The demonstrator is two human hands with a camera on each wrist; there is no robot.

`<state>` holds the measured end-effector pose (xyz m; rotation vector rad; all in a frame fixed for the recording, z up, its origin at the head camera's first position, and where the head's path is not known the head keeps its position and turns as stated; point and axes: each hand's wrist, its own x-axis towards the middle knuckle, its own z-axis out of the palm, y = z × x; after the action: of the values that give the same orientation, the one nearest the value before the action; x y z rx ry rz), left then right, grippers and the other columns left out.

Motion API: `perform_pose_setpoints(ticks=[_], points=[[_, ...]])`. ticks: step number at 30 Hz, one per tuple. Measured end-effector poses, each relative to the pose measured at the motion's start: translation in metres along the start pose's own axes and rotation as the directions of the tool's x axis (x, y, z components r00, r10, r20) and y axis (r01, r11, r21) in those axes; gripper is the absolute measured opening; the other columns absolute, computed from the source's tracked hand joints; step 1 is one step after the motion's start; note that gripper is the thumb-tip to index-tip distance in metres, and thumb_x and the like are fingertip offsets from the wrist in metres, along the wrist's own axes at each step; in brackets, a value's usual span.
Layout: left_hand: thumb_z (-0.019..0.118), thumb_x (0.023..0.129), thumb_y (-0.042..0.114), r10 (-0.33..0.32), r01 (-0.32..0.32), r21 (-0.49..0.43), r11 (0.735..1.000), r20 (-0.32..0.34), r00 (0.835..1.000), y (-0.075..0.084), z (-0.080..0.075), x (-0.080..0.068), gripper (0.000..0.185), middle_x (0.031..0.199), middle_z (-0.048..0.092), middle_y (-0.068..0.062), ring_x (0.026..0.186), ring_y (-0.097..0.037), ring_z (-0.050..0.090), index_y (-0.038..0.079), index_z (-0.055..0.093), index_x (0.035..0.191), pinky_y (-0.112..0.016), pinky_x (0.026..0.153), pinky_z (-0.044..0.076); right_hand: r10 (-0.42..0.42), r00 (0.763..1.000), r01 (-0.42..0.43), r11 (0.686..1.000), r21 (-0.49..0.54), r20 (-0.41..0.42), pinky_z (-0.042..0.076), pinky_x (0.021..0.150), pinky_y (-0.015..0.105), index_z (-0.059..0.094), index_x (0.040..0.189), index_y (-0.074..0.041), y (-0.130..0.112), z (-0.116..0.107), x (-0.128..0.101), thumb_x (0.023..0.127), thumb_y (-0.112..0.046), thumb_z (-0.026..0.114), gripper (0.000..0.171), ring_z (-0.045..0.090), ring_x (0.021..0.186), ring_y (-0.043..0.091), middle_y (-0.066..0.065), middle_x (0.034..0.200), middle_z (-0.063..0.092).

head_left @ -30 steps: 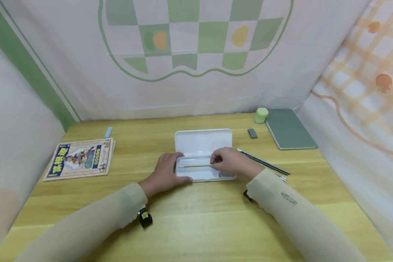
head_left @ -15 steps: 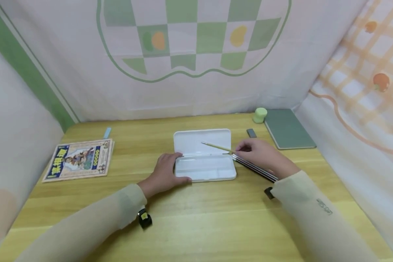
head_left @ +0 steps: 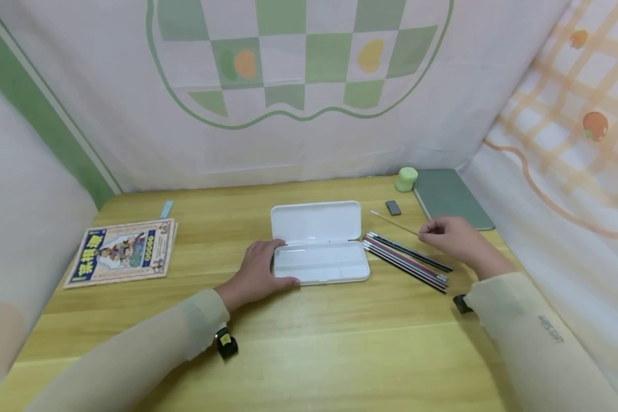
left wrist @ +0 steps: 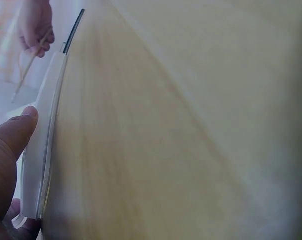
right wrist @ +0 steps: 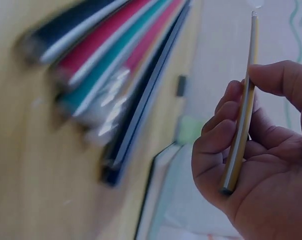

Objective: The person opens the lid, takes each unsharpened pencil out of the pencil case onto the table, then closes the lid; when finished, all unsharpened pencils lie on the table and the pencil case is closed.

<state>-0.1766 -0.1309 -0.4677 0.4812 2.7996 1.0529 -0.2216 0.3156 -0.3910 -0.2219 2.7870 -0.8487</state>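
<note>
A white pencil case (head_left: 321, 264) lies with its lid raised in the middle of the table, its inner compartments showing. My left hand (head_left: 257, 268) grips the case's left end, thumb along the front edge and fingers at the back corner; in the left wrist view its thumb (left wrist: 22, 131) presses the case's side. My right hand (head_left: 455, 240) pinches a yellow striped pencil (head_left: 395, 222) above the table, right of the case. The right wrist view shows this pencil (right wrist: 239, 127) between thumb and fingers. Several striped pencils (head_left: 407, 262) lie in a loose bundle between case and right hand.
A grey eraser (head_left: 393, 208), a light green round-topped object (head_left: 406, 179) and a green notebook (head_left: 452, 197) lie at the back right. Picture booklets (head_left: 121, 253) and a light blue strip (head_left: 166, 209) are at the left. A patterned cloth (head_left: 304, 149) hangs behind the table.
My right hand has lifted the yellow pencil out of the case and carried it right, past the pencil bundle. My left hand has stayed on the case.
</note>
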Motion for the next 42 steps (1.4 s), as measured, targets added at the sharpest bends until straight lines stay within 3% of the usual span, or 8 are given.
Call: perform_pose_setpoints(ticks=[9, 17, 22, 26, 31, 35, 42], points=[[0.087, 0.075, 0.063, 0.000, 0.000, 0.006, 1.000, -0.002, 1.000, -0.002, -0.001, 0.001, 0.104, 0.146, 0.051, -0.009, 0.137, -0.030, 0.037, 0.012, 0.042, 0.153, -0.050, 0.117, 0.030, 0.021, 0.998, -0.018, 0.998, -0.056, 0.064, 0.049, 0.081, 0.039, 0.074, 0.108, -0.006, 0.019, 0.009, 0.013, 0.100, -0.030, 0.066, 0.027, 0.058, 0.090, 0.023, 0.006, 0.098, 0.069], [0.088, 0.076, 0.059, -0.006, 0.006, -0.011, 1.000, -0.002, 1.000, 0.000, -0.004, 0.000, 0.102, 0.147, 0.050, -0.010, 0.137, -0.031, 0.036, 0.012, 0.043, 0.153, -0.051, 0.116, 0.030, 0.011, 0.997, -0.006, 0.997, -0.071, 0.077, 0.052, 0.085, 0.045, 0.073, 0.113, -0.002, 0.010, 0.014, 0.017, 0.099, -0.029, 0.068, 0.031, 0.062, 0.096, 0.026, 0.012, 0.107, 0.071], [0.087, 0.076, 0.061, -0.018, 0.018, -0.006, 1.000, 0.008, 1.000, 0.000, -0.005, -0.001, 0.102, 0.148, 0.049, -0.011, 0.139, -0.031, 0.035, 0.012, 0.042, 0.154, -0.051, 0.117, 0.029, -0.007, 0.998, 0.010, 0.998, -0.059, 0.060, 0.053, 0.087, 0.048, 0.071, 0.117, -0.002, -0.007, 0.016, 0.016, 0.100, -0.032, 0.066, 0.034, 0.063, 0.100, 0.027, 0.014, 0.112, 0.070], [0.088, 0.076, 0.059, -0.033, 0.033, -0.006, 0.999, 0.013, 0.999, 0.001, -0.006, -0.003, 0.102, 0.149, 0.049, -0.011, 0.140, -0.031, 0.034, 0.012, 0.042, 0.154, -0.051, 0.118, 0.029, -0.102, 0.995, 0.101, 0.994, 0.048, 0.021, 0.054, 0.091, 0.041, 0.070, 0.121, -0.006, -0.034, 0.017, 0.020, 0.101, -0.042, 0.067, 0.041, 0.063, 0.106, 0.025, 0.010, 0.117, 0.070], [0.088, 0.075, 0.061, -0.037, 0.037, -0.009, 0.999, 0.005, 0.999, -0.002, -0.002, -0.003, 0.103, 0.149, 0.049, -0.010, 0.140, -0.031, 0.035, 0.013, 0.042, 0.154, -0.051, 0.118, 0.030, -0.245, 0.969, 0.245, 0.942, 0.227, -0.030, 0.054, 0.088, 0.025, 0.068, 0.119, -0.007, -0.068, 0.022, 0.030, 0.101, -0.037, 0.070, 0.035, 0.063, 0.107, 0.023, 0.010, 0.116, 0.069], [0.086, 0.075, 0.064, -0.032, 0.032, -0.002, 0.999, 0.006, 0.999, -0.003, 0.001, 0.000, 0.104, 0.150, 0.049, -0.008, 0.139, -0.030, 0.035, 0.014, 0.042, 0.155, -0.050, 0.118, 0.030, -0.281, 0.956, 0.294, 0.911, 0.288, -0.085, 0.055, 0.085, 0.026, 0.068, 0.117, -0.005, -0.082, 0.027, 0.044, 0.102, -0.027, 0.070, 0.027, 0.064, 0.104, 0.024, 0.011, 0.112, 0.069], [0.088, 0.075, 0.060, -0.019, 0.019, 0.013, 1.000, 0.006, 1.000, 0.002, -0.002, 0.002, 0.104, 0.149, 0.049, -0.009, 0.139, -0.030, 0.035, 0.012, 0.042, 0.155, -0.049, 0.118, 0.030, -0.183, 0.975, 0.204, 0.963, 0.174, -0.126, 0.051, 0.091, 0.043, 0.067, 0.121, -0.012, -0.092, 0.033, 0.070, 0.102, -0.044, 0.063, 0.037, 0.060, 0.104, 0.025, 0.008, 0.115, 0.067]])
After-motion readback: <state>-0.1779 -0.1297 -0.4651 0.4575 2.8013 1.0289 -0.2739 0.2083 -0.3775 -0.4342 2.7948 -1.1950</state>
